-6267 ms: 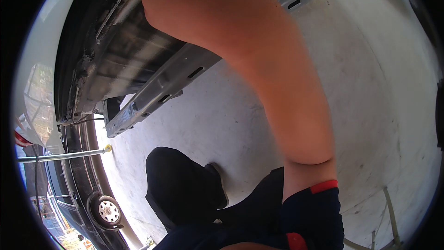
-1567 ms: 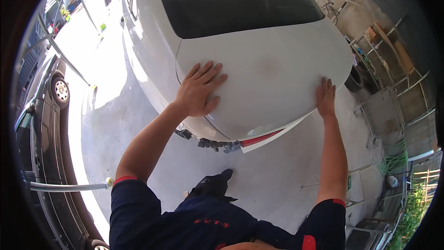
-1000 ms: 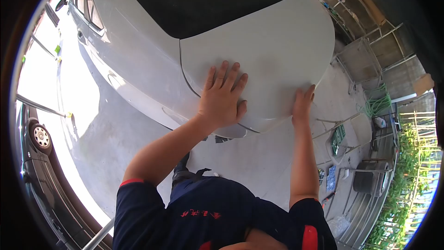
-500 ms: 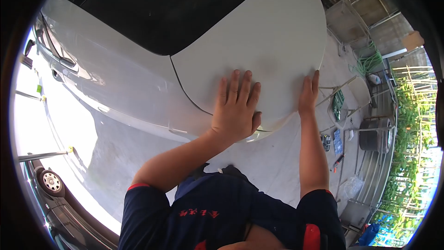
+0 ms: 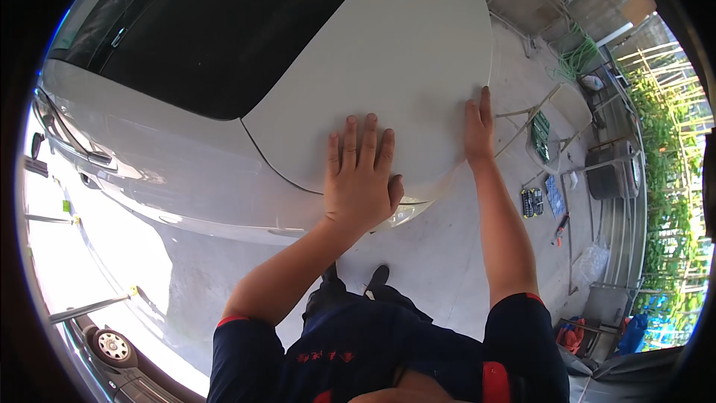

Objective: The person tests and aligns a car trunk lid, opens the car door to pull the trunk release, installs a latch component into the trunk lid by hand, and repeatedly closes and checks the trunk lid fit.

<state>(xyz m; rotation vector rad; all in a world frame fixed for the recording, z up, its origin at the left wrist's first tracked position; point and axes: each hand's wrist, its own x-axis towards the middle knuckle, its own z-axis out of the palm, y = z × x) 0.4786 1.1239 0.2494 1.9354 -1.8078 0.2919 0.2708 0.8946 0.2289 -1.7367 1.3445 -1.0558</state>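
A white trunk lid (image 5: pixel 418 52) of a light-coloured car fills the upper middle of the head view. My left hand (image 5: pixel 362 175) lies flat on the lid near its lower seam, fingers spread and holding nothing. Over at the lid's right edge, my right hand (image 5: pixel 479 125) rests with its fingers stretched out, some of them hidden by the angle. The dark rear window (image 5: pixel 231 30) is above and left of my left hand. A faint smudge shows on the lid between my two hands.
A dark car (image 5: pixel 115 347) stands at the lower left by a metal pole (image 5: pixel 89 308). On the right are a metal-framed chair (image 5: pixel 570 108), a green tool tray (image 5: pixel 540 136), a black socket set (image 5: pixel 532 202), a green hose (image 5: pixel 578 52) and plants behind a fence (image 5: pixel 664 172).
Since the earlier frames my view has turned and the car appears rotated, with its side lower left. Both hands stay on the lid, my left one nearer the seam.
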